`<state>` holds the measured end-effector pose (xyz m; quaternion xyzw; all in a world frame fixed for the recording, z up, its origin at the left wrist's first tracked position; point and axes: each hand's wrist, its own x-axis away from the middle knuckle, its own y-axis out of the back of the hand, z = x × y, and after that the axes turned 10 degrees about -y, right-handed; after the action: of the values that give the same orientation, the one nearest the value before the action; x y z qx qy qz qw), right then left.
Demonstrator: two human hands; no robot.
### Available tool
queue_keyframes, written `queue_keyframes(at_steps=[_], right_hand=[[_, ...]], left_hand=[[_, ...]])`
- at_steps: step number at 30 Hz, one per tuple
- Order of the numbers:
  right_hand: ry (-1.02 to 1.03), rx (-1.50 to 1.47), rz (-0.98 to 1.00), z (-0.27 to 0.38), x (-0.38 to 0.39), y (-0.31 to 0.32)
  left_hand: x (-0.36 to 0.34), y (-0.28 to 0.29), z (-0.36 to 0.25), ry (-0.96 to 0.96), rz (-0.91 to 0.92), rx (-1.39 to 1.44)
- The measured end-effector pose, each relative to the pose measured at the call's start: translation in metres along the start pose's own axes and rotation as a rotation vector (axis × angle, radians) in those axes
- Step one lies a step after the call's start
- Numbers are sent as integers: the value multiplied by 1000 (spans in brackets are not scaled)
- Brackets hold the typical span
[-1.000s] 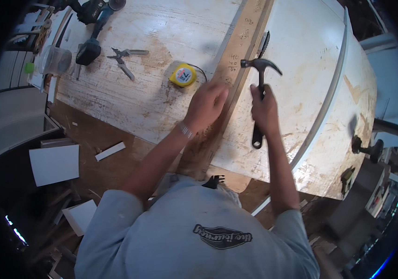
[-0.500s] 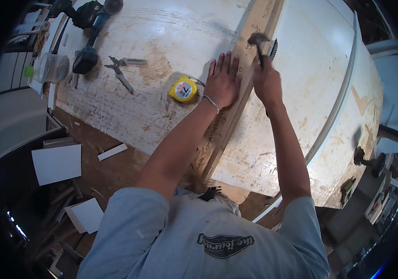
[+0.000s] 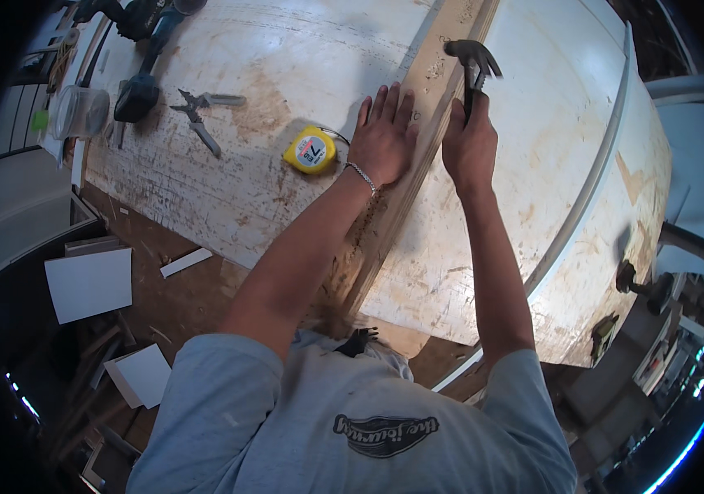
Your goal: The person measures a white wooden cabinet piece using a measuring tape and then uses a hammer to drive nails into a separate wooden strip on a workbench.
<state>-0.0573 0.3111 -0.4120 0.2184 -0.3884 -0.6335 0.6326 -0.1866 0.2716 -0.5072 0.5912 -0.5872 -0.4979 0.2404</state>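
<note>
My right hand [image 3: 470, 152] grips a claw hammer [image 3: 473, 58] by its dark handle. The hammer's head is over the long wooden board [image 3: 424, 89], with the claw pointing right. My left hand [image 3: 385, 144] presses flat on the board's left side, fingers stretched out, a bracelet at the wrist. Pencil marks and small wood crumbs show on the board near the fingertips. Just left of this hand lies a yellow tape measure [image 3: 309, 151] with a dark cord loop.
The worn white worktable [image 3: 278, 45] carries grey pliers [image 3: 197, 114], cordless power tools [image 3: 139, 89] and a clear plastic tub [image 3: 82, 111] at the left. A long pale strip [image 3: 586, 193] curves along the right. Below left, white panel offcuts [image 3: 88, 284] lie by the brown floor.
The hammer head, blurred before and low over the board's right edge, now shows clearly with its claw to the right. My left hand stays on the board; the whole view has shifted slightly.
</note>
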Motion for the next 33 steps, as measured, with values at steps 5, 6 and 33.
queue_keyframes(at_steps=[5,6,33], right_hand=[[-50,241,142,-10,-13,-7],[-60,225,164,3,-15,0],[-207,-73,228,-31,263,-3]], left_hand=[[-2,2,-3,-1,31,-2],[-1,2,-2,4,28,-5],[22,0,9,-102,-183,166]])
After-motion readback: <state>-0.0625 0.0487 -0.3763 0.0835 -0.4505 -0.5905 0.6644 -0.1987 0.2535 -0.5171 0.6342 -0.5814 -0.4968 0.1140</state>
